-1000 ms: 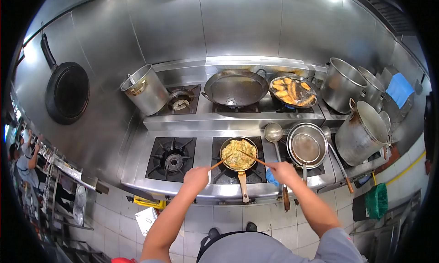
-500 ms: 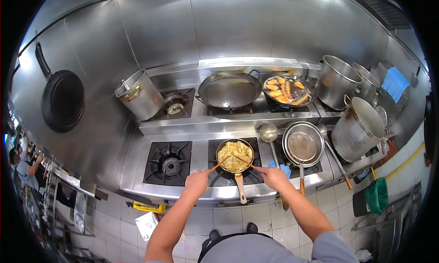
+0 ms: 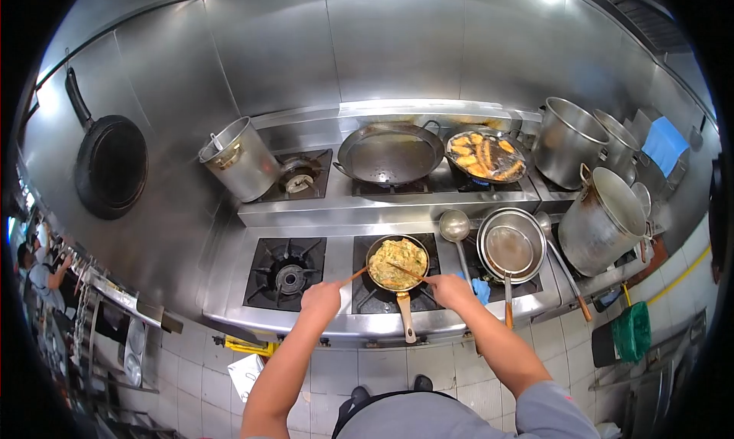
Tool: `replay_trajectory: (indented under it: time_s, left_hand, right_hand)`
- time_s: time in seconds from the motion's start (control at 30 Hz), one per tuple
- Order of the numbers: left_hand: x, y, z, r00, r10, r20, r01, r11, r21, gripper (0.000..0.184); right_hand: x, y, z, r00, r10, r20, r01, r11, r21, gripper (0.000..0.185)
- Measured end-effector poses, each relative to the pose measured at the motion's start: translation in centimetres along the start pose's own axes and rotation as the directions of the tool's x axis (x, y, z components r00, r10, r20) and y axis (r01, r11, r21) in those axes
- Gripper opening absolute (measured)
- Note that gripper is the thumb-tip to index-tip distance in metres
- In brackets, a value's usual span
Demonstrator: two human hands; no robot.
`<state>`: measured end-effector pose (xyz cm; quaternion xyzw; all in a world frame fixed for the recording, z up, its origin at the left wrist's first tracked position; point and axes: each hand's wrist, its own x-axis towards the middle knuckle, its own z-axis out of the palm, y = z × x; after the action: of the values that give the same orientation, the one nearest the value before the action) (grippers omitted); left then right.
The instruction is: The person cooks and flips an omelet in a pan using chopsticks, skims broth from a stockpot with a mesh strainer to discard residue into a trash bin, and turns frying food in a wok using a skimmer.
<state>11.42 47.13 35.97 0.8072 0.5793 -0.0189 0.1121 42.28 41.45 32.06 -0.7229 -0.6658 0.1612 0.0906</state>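
Note:
A small frying pan rests on the front middle burner, its pale handle toward me. A yellow, egg-like mixture with green flecks fills it. My left hand is closed around a thin wooden utensil, whose far end meets the pan's left side; whether it is a spoon or a spatula cannot be made out. A second wooden utensil is in my closed right hand, its tip on the mixture's middle.
A bare burner lies left. Right are a ladle, nested strainers and a large dented pot. Behind stand a wide pan, a pan of frying pieces and a tall pot. A co-worker is far left.
The left utensil has drawn back from the mixture's middle to the pan's left side. The mixture looks rounder and more gathered. The right utensil's tip stays near the middle. The view has shifted slightly.

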Motion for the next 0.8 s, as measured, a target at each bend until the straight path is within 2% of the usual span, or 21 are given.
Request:
replay_trajectory:
  time_s: [0.1, 0.2, 0.33, 0.47, 0.53, 0.57, 0.6, 0.67, 0.73, 0.8]
  left_hand:
    - [-0.6, -0.4, 0.3, 0.998, 0.024, -0.062, -0.025, 1.000, -0.012, 0.031]
    - [-0.9, -0.3, 0.1, 0.999, 0.004, -0.046, -0.005, 1.000, -0.007, 0.031]
    - [-0.5, 0.3, -0.2, 1.000, -0.006, 0.000, 0.006, 1.000, -0.006, 0.031]
    - [-1.2, -0.4, -1.2, 1.000, 0.022, 0.005, -0.022, 0.999, -0.025, 0.032]
    - [-1.1, -0.2, -1.0, 0.999, 0.026, -0.026, -0.026, 0.999, -0.036, 0.033]
    - [-0.8, 0.1, -0.6, 0.999, 0.023, -0.030, -0.024, 0.999, -0.040, 0.033]
    - [-0.6, 0.4, -0.2, 0.999, 0.021, -0.033, -0.022, 0.999, -0.044, 0.034]
    - [0.0, 2.2, 0.8, 0.997, 0.052, -0.063, -0.057, 0.994, -0.088, 0.033]
    - [1.2, 3.1, 1.8, 0.992, 0.082, -0.101, -0.094, 0.988, -0.126, 0.033]
    - [2.2, 3.5, 2.4, 0.993, 0.090, -0.077, -0.098, 0.990, -0.105, 0.032]
  right_hand:
    - [-0.4, -0.3, -1.5, 1.000, 0.016, 0.009, -0.016, 1.000, 0.024, 0.033]
    - [-0.4, -1.5, -2.2, 1.000, -0.028, -0.006, 0.028, 0.999, 0.021, 0.032]
    - [1.3, -0.5, 1.3, 0.996, -0.076, -0.041, 0.079, 0.995, 0.067, 0.030]
    - [-0.1, 1.7, 0.0, 0.999, -0.031, 0.034, 0.028, 0.996, 0.089, 0.032]
    - [-2.3, 2.5, -2.1, 0.999, 0.024, -0.046, -0.012, 0.969, 0.247, 0.029]
    - [-3.0, 2.8, -2.2, 0.993, 0.090, -0.077, -0.067, 0.963, 0.262, 0.029]
    - [-3.2, 3.1, -1.4, 0.992, 0.098, -0.077, -0.074, 0.962, 0.263, 0.029]
    - [-3.2, 3.8, 1.3, 0.992, 0.115, -0.053, -0.106, 0.983, 0.148, 0.029]
    - [-3.5, 3.9, 2.4, 0.998, 0.063, -0.031, -0.058, 0.989, 0.132, 0.031]
    - [-3.7, 4.2, 1.7, 0.997, 0.012, -0.079, 0.007, 0.971, 0.238, 0.031]
